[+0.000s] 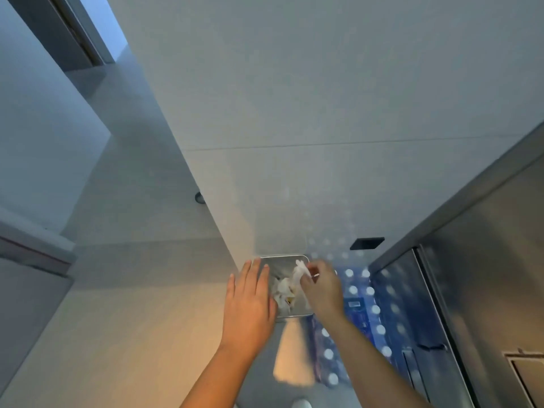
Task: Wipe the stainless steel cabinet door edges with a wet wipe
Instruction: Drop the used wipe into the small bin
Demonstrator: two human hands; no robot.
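The right hand [322,288] pinches a crumpled white wet wipe [301,270] between thumb and fingertips, over the open square steel bin [282,257] – more crumpled white tissues [283,291] lie inside. The left hand [250,301] is flat, fingers straight, gripping nothing, over the bin's 9 o'clock rim. A blue-wrapped pack of white-capped bottles [360,307] stands at the bin's 3 o'clock; beyond it, the stainless steel cabinet door [471,290].
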